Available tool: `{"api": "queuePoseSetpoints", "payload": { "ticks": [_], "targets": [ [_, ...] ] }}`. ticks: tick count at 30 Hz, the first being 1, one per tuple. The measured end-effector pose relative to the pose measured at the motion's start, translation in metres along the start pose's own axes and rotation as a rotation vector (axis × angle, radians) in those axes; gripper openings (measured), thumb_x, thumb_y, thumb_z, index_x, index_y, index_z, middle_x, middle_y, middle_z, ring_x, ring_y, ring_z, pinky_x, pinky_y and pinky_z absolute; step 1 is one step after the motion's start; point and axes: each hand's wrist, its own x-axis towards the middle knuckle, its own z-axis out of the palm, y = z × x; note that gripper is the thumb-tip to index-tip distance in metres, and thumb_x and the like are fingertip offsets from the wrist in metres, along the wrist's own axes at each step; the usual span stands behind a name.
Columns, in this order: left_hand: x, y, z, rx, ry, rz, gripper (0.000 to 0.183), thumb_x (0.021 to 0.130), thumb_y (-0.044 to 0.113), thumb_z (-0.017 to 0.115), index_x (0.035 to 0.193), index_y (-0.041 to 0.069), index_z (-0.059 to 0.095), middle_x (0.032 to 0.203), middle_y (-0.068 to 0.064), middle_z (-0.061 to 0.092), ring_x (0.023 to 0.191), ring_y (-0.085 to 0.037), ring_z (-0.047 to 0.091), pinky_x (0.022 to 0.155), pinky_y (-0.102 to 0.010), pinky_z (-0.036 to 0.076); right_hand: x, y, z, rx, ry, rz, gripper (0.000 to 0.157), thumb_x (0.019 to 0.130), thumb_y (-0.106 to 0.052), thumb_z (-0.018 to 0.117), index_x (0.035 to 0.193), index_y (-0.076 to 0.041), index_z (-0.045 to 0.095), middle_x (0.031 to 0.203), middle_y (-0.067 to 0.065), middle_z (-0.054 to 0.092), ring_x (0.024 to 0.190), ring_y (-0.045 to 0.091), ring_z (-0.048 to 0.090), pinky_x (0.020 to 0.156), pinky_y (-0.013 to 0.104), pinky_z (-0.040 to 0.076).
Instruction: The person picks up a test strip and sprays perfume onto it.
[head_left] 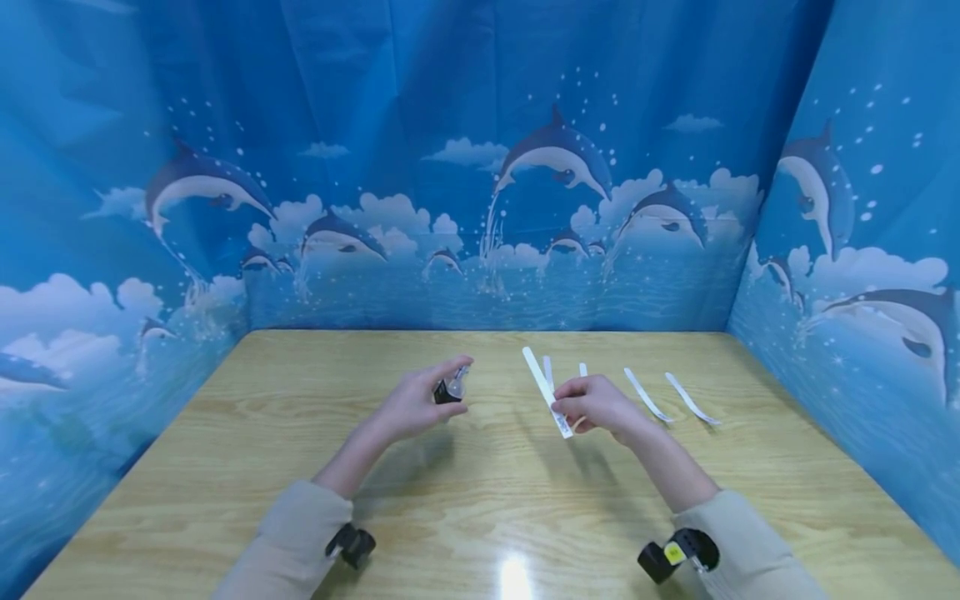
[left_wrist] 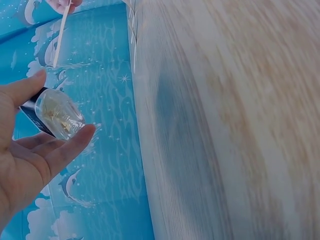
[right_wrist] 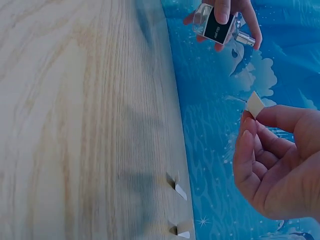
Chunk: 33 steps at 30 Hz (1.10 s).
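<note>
A small clear glass perfume bottle with a black label (right_wrist: 216,29) is gripped in my left hand (head_left: 405,406), raised over the table. One fingertip lies on its silver spray top (right_wrist: 245,39), as the right wrist view shows. In the left wrist view, a little pale liquid shows through the bottle's glass (left_wrist: 60,115). To the right, my right hand (head_left: 600,406) pinches a long white paper test strip (head_left: 541,377) near its lower end, the long part slanting up and left toward the bottle. Bottle and strip are apart.
Further white strips lie on the wooden table (head_left: 480,508): two behind my right hand, and a curved strip (head_left: 647,395) and another curved strip (head_left: 690,400) to its right. A blue dolphin-print curtain (head_left: 450,167) encloses the table's back and sides.
</note>
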Motion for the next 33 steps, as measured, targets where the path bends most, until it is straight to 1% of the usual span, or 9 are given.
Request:
{"api": "queuePoseSetpoints", "payload": {
  "ticks": [4,10,13,17,23,26,29,33],
  "targets": [
    [0.001,0.0,0.0,-0.008,0.008,-0.018,0.068,0.082,0.02,0.073,0.141,0.028,0.041,0.131,-0.012,0.052,0.109,-0.031,0.054,0.085,-0.047,0.045,0.0,-0.001,0.004,0.005,-0.02,-0.015,0.021,0.086,-0.008,0.06,0.102,0.006,0.061,0.07,0.002,0.057,0.063,0.012,0.055,0.058,0.028,0.048],
    [0.001,0.0,-0.001,0.022,0.013,0.0,0.068,0.08,0.021,0.074,0.14,0.027,0.042,0.119,-0.015,0.059,0.099,-0.028,0.058,0.078,-0.044,0.047,-0.001,-0.003,0.01,0.016,-0.058,-0.042,0.019,0.084,-0.005,0.06,0.099,0.008,0.061,0.069,0.001,0.058,0.061,0.013,0.055,0.056,0.026,0.047],
    [0.001,0.0,-0.001,0.034,0.011,0.001,0.067,0.08,0.022,0.074,0.139,0.027,0.043,0.115,-0.015,0.06,0.095,-0.026,0.058,0.075,-0.042,0.047,-0.002,-0.004,0.014,0.007,-0.069,-0.037,0.018,0.084,-0.005,0.06,0.097,0.006,0.063,0.07,0.002,0.059,0.062,0.014,0.056,0.056,0.026,0.047],
    [0.0,0.001,-0.001,0.046,0.013,-0.004,0.067,0.08,0.024,0.074,0.139,0.027,0.043,0.114,-0.015,0.06,0.093,-0.025,0.058,0.073,-0.04,0.047,-0.003,-0.007,0.019,-0.005,-0.086,-0.04,0.017,0.085,-0.006,0.061,0.097,0.005,0.063,0.072,0.002,0.059,0.063,0.014,0.056,0.056,0.027,0.047],
    [0.0,0.002,-0.001,0.068,0.033,-0.006,0.066,0.079,0.024,0.075,0.138,0.027,0.045,0.11,-0.013,0.062,0.089,-0.024,0.059,0.069,-0.038,0.047,-0.003,-0.007,0.023,0.007,-0.12,-0.046,0.02,0.086,-0.007,0.06,0.099,0.007,0.062,0.07,0.001,0.059,0.061,0.013,0.055,0.054,0.026,0.045],
    [-0.001,0.002,0.0,0.08,0.046,0.009,0.066,0.078,0.023,0.076,0.137,0.026,0.046,0.108,-0.014,0.063,0.089,-0.024,0.06,0.07,-0.038,0.048,-0.003,-0.007,0.025,0.011,-0.134,-0.055,0.02,0.086,-0.007,0.06,0.099,0.008,0.062,0.069,0.001,0.059,0.06,0.012,0.055,0.053,0.026,0.044],
    [-0.001,0.003,0.0,0.101,0.066,0.041,0.065,0.077,0.021,0.077,0.135,0.024,0.049,0.105,-0.014,0.065,0.087,-0.025,0.061,0.071,-0.04,0.048,-0.004,-0.008,0.026,0.011,-0.145,-0.061,0.021,0.086,-0.008,0.06,0.099,0.008,0.062,0.069,0.001,0.059,0.06,0.012,0.054,0.054,0.026,0.044],
    [-0.001,0.004,0.002,0.127,0.089,0.069,0.064,0.075,0.019,0.078,0.133,0.022,0.051,0.102,-0.015,0.066,0.084,-0.025,0.062,0.07,-0.039,0.049,-0.004,-0.01,0.029,0.006,-0.147,-0.056,0.022,0.086,-0.008,0.059,0.1,0.008,0.061,0.07,0.001,0.059,0.06,0.012,0.054,0.053,0.026,0.044]
  ]
}}
